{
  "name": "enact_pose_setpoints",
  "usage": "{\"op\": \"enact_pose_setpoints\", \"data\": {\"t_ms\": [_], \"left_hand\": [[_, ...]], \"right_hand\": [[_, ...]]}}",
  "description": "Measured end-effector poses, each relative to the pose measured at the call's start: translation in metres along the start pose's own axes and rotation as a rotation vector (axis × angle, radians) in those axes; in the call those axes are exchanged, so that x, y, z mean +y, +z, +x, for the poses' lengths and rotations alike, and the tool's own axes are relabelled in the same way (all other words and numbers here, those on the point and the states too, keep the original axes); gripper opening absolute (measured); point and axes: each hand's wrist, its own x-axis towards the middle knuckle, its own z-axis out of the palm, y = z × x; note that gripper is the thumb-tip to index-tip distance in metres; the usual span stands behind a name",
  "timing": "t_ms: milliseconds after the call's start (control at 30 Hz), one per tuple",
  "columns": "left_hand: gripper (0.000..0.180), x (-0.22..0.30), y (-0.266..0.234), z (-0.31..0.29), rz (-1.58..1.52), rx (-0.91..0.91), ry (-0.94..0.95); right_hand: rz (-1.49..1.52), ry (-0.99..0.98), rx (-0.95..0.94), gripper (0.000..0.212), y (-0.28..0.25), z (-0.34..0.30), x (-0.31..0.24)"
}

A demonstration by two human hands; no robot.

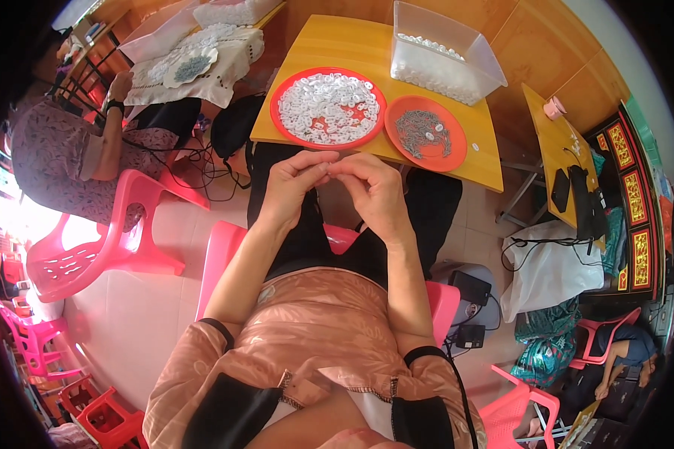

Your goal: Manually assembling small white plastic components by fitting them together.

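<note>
tiny pinched piece: direction, long axis unclear

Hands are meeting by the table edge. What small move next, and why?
Probably a gentle press between left hand and right hand. They meet in a pinch, though anything held is too small to make out. Loose white pieces on the red plate and small grey bits on the orange plate suggest fiddly parts, so a soft squeeze seems safest.
</note>
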Motion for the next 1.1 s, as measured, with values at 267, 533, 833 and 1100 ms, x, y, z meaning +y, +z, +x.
{"op": "enact_pose_setpoints", "data": {"t_ms": [267, 533, 833, 1100], "left_hand": [[0.026, 0.003, 0.004, -0.004, -0.062, 0.001, 0.016], [0.025, 0.002, 0.007, -0.005, -0.033, 0.003, 0.074], [0.02, 0.001, 0.008, -0.005, -0.05, 0.016, 0.061], [0.019, 0.001, 0.009, -0.005, -0.057, 0.023, 0.065]], "right_hand": [[0.114, 0.219, 0.033, 0.014, -0.005, 0.0, -0.005], [0.218, 0.247, 0.047, 0.018, -0.001, -0.001, -0.009], [0.277, 0.259, 0.029, 0.019, -0.001, -0.001, -0.004], [0.241, 0.27, 0.023, 0.02, -0.001, -0.001, -0.008]]}}
